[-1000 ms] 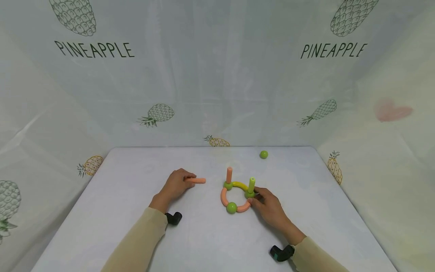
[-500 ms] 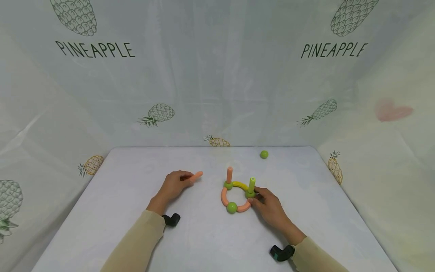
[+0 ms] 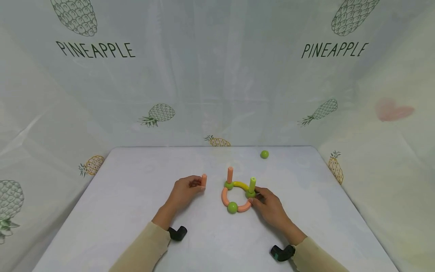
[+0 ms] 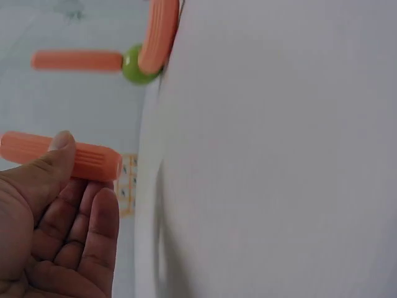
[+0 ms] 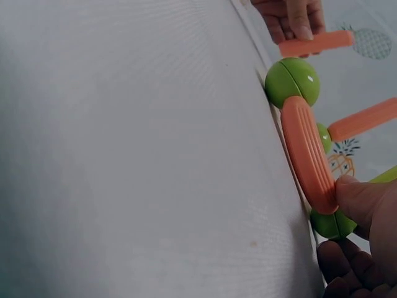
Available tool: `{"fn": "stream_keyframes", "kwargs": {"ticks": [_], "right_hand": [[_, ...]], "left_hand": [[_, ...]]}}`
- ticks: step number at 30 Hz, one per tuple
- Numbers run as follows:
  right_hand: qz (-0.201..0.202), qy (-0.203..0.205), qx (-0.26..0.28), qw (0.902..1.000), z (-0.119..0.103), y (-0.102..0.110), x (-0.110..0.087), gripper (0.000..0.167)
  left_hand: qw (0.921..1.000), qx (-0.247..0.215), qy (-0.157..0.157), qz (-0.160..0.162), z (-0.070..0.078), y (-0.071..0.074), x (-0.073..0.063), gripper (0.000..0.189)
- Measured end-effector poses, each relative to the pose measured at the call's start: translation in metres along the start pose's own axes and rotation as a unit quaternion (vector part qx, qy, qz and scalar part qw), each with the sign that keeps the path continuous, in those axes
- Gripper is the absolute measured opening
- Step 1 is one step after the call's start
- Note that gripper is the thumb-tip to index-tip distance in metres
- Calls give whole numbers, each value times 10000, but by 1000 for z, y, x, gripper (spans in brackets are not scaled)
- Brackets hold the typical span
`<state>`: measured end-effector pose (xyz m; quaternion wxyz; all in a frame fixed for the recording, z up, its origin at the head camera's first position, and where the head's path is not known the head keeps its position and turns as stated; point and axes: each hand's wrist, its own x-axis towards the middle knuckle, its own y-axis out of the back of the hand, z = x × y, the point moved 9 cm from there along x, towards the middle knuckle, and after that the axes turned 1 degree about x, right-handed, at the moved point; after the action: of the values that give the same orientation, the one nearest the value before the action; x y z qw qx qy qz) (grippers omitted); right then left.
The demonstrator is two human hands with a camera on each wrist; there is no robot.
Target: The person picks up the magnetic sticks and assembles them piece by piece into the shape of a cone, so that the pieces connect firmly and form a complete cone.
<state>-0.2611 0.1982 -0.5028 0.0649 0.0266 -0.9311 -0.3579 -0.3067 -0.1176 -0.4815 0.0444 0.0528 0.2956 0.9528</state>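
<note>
In the head view my left hand point(image 3: 183, 192) pinches an orange rod point(image 3: 204, 180) upright, left of a ring of toy pieces. The left wrist view shows the thumb pressed along the rod's ribbed side point(image 4: 93, 162). That ring joins orange curved pieces point(image 3: 224, 197), a yellow curved piece point(image 3: 241, 185) and green balls point(image 3: 232, 207) on the table. Another orange rod point(image 3: 230, 175) stands on its far-left ball, and a lime rod point(image 3: 252, 184) on its right ball. Around this right ball point(image 5: 332, 225) my right hand point(image 3: 270, 207) curls thumb and fingers, steadying the ring.
A loose green ball point(image 3: 264, 154) lies near the far edge of the white table point(image 3: 153, 158). Behind the table hangs a pale curtain point(image 3: 217, 75) with pineapple prints. Each wrist wears a black camera mount point(image 3: 178, 233).
My left hand has turned the orange rod from lying flat to upright. It dipped left, then came nearer the ring. My right hand stays on the ring's right ball.
</note>
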Motion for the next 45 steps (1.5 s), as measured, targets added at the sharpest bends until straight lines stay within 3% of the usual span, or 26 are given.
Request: {"fn": "stream_keyframes", "kwargs": {"ticks": [4,10,20,37,45], "right_hand": [[17,-26,16,10000,0,0,0,50],[-1,-51,79,10000,-1,1,0,49],[25,-67,8,10000,1,1,0,43],[101,-67,-45,9999,3,1,3,38],[83,-90,19,9999,4,0,3,39]], "left_hand": [[9995,-214,-133,-204,19,-19,-13,28],[9952,-631,-570,-485,47,-45,-27,29],[9905,-939,-704,-716,61,-77,-33,25],[9910,-870,-875,-526,60,-73,-31,26],[9937,-640,-748,-531,56,-78,-32,25]]}}
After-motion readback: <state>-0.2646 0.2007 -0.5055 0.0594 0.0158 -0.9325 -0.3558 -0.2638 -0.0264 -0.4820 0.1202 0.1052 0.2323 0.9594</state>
